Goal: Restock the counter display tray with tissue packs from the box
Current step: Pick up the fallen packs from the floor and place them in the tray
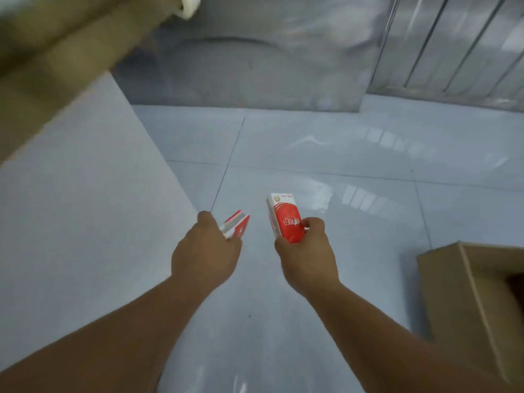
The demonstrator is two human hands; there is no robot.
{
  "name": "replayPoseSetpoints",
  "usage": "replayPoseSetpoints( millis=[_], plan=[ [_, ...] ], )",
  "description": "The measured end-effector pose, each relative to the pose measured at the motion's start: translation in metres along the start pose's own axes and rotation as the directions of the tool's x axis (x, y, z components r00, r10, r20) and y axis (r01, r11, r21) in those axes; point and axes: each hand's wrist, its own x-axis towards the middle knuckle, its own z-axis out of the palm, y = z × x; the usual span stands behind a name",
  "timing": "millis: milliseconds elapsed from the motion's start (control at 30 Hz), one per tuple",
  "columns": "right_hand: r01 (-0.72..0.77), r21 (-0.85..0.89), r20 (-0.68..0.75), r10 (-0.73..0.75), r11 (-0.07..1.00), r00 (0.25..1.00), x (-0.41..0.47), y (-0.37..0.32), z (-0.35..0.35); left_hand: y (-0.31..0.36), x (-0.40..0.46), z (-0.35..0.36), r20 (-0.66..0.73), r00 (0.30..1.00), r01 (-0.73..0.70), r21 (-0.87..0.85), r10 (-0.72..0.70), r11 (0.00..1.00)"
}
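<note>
Glossy grey tiled floor (pixel 326 154) is bare between and ahead of both hands. A pale grey bench (pixel 79 194) fills the left side, its slanted edge running down to just beside the left hand (pixel 205 251). The cardboard box (pixel 476 302) sits on the floor at lower right, cut off by the frame edge, well apart from the right hand (pixel 307 259).

Both forearms reach forward at about the same height over the floor, hands near each other but not touching. Left grip is closed around a red-and-white tissue pack (pixel 236 224), seen edge-on, mostly hidden behind the knuckles. Right grip pinches a second tissue pack (pixel 285 218) by its lower end, thumb on the red face, pack upright and tilted slightly left, printing upside down.

Top left is a blurred tan surface with a white object (pixel 190 5), unidentifiable. The grey background and metal panels (pixel 453 43) at upper right are motion-blurred. Box contents not visible.
</note>
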Motion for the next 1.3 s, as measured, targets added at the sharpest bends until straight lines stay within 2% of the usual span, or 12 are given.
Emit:
replayPoseSetpoints(
  millis=[133, 267, 433, 567, 667, 800, 900, 1000, 1133, 1233, 1300],
  plan=[
    [0.104, 0.049, -0.048, -0.102, 0.993, 0.994, -0.039, -0.098, -0.097, 0.093, -0.043, -0.102, 0.036, 0.998, 0.059, -0.158, -0.054, 0.986],
    [0.175, 0.062, -0.094, -0.169, 0.983, 0.981, -0.085, -0.2, -0.19, 0.175, -0.083, -0.213, 0.097, 0.99, 0.134, -0.392, -0.104, 0.91],
    [0.275, 0.06, -0.147, -0.264, 0.959, 0.953, -0.148, -0.333, -0.288, 0.253, -0.133, -0.365, 0.143, 0.988, 0.119, -0.541, -0.048, 0.833],
    [0.387, 0.07, -0.156, -0.373, 0.92, 0.915, -0.196, -0.45, -0.339, 0.303, -0.156, -0.499, 0.059, 0.998, 0.045, -0.646, -0.009, 0.762],
    [0.499, 0.092, -0.138, -0.485, 0.862, 0.863, -0.232, -0.534, -0.36, 0.32, -0.17, -0.595, -0.046, 0.999, -0.051, -0.65, 0.028, 0.758],
    [0.631, 0.121, -0.088, -0.625, 0.766, 0.776, -0.286, -0.626, -0.366, 0.306, -0.202, -0.707, -0.192, 0.979, -0.173, -0.575, 0.073, 0.8],
    [0.72, 0.155, -0.016, -0.727, 0.677, 0.687, -0.332, -0.677, -0.356, 0.271, -0.227, -0.771, -0.254, 0.967, -0.158, -0.535, 0.021, 0.83],
    [0.789, 0.168, 0.081, -0.806, 0.591, 0.586, -0.375, -0.71, -0.334, 0.227, -0.258, -0.814, -0.317, 0.944, -0.103, -0.548, -0.093, 0.83],
    [0.835, 0.175, 0.296, -0.837, 0.521, 0.46, -0.427, -0.73, -0.3, 0.163, -0.309, -0.854, -0.416, 0.866, -0.017, -0.581, -0.279, 0.814],
    [0.855, 0.123, 0.469, -0.789, 0.504, 0.397, -0.466, -0.729, -0.27, 0.111, -0.344, -0.867, -0.442, 0.779, 0.059, -0.654, -0.445, 0.754],
    [0.872, 0.082, 0.569, -0.741, 0.482, 0.356, -0.489, -0.723, -0.249, 0.082, -0.366, -0.865, -0.399, 0.73, 0.087, -0.751, -0.554, 0.655]
  ],
)
